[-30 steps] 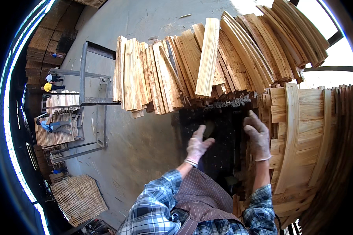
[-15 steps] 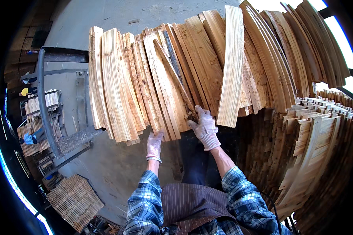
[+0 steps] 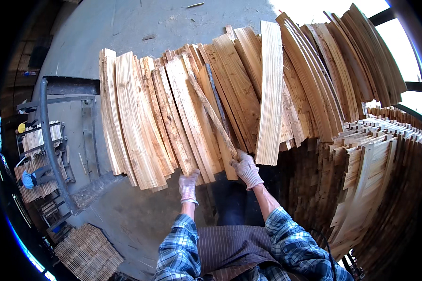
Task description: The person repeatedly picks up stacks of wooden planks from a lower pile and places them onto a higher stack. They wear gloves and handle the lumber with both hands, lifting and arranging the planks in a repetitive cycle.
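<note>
A long row of rough wooden boards [image 3: 138, 112] lies side by side in front of me, their near ends uneven. My left hand [image 3: 188, 187], in a pale knitted glove, is closed at the near end of a board [image 3: 176, 126] left of centre. To the right, my gloved right hand [image 3: 247, 171] grips the near end of a board [image 3: 229, 166] that sticks out past its neighbours. A narrow bark-edged strip [image 3: 211, 112] lies slantwise over the boards, its lower end by the right fingers. The undersides and some fingertips are hidden.
One pale board [image 3: 269, 93] lies on top of the row. Stacked boards [image 3: 361, 182] stand at the right. A dark metal frame [image 3: 47, 136] is at the left, with people [image 3: 30, 179] and more wood piles beyond. Another stack [image 3: 88, 253] stands at lower left.
The view has shifted, so the row sits lower. By my right hand, a board end now projects toward me, and the strip lies nearer the hand. My left hand keeps to the board ends.
</note>
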A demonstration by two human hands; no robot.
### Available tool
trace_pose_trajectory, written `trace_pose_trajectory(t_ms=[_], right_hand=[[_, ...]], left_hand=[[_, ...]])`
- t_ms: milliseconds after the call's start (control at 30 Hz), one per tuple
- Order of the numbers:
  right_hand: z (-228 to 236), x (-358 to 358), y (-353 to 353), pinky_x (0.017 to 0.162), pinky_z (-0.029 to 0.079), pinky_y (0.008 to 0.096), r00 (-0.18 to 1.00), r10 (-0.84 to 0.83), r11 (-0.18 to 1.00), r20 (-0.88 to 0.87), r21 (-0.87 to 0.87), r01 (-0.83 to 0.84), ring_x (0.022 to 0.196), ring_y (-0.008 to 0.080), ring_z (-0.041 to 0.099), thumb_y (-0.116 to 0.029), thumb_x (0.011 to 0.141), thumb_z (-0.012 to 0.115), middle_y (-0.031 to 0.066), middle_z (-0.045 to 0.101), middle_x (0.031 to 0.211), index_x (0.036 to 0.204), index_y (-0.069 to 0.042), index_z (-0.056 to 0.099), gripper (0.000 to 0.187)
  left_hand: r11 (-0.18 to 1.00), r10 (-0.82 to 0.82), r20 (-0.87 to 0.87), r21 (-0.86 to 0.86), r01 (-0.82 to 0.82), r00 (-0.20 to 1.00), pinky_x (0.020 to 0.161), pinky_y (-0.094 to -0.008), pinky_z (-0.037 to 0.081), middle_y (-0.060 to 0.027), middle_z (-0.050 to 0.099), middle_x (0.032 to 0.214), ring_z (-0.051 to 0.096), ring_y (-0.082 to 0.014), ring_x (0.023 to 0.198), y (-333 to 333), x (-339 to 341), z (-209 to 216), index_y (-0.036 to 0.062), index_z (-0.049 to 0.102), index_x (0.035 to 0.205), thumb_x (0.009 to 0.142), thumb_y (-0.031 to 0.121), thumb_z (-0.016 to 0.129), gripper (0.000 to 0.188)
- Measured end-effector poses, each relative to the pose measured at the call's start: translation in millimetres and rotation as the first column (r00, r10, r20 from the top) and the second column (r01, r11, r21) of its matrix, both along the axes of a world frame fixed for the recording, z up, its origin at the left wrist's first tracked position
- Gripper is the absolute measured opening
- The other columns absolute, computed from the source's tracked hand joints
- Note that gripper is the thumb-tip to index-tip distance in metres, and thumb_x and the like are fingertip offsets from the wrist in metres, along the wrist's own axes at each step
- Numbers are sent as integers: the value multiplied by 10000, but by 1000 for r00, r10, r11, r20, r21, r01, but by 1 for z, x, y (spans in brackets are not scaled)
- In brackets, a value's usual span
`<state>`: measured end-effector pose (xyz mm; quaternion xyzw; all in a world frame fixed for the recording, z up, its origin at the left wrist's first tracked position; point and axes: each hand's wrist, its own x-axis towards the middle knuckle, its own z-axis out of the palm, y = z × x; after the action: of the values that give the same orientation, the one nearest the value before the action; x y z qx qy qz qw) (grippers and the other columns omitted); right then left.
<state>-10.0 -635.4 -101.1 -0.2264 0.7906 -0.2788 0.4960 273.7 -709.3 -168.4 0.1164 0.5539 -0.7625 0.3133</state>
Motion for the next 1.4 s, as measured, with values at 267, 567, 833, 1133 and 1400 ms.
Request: trace_pose_trajectory(t_ms=[267, 567, 833, 1133, 1400], right_hand=[[8, 7, 0, 754, 515, 393, 959, -11, 999, -282, -50, -3, 843, 348, 652, -89, 852, 662, 207, 675, 890, 1191, -13, 609, 351], [171, -54, -101, 530, 510, 253, 740, -105, 959, 665, -130, 252, 607, 124, 607, -187, 831, 744, 70, 641, 740, 1107, 72, 631, 395], [146, -98, -149, 1102, 397, 409, 969, -144, 786, 201, -571, 236, 1302, 330, 476, -416, 868, 679, 232, 446, 1426, 1431, 5, 376, 766], [-69, 25, 44, 840, 519, 390, 949, -265, 942, -173, 163, 293, 942, 382, 652, -252, 728, 791, 260, 675, 1007, 1151, 59, 606, 557], [-12, 28, 18, 828, 484, 366, 973, -96, 995, 212, 22, 93, 957, 270, 618, -268, 792, 728, 162, 659, 1062, 1245, -29, 579, 534]], left_hand=[[997, -48, -10, 55, 49, 999, 730, -255, 403, -68, 367, 989, 413, -154, 829, -1, 19, -22, -3, 339, 1190, 749, 40, 628, 529], [994, -103, -190, -43, 97, 976, 700, -273, 425, -99, 381, 968, 428, -156, 818, 1, 31, -52, -21, 354, 1146, 722, -24, 512, 452], [990, -144, 130, 9, 144, 981, 704, -253, 435, -83, 350, 960, 439, -144, 793, -4, 6, -21, -41, 336, 1176, 713, -67, 494, 490], [896, -199, 511, -251, 366, 836, 750, -304, 465, -147, 405, 1087, 472, -190, 898, 9, 20, -24, -85, 304, 1251, 831, 117, 600, 552], [78, 225, 859, 455, 887, -460, 990, -404, 440, -91, 546, 1344, 574, -261, 1146, -3, 8, 32, 39, 357, 1452, 869, 616, 594, 853]])
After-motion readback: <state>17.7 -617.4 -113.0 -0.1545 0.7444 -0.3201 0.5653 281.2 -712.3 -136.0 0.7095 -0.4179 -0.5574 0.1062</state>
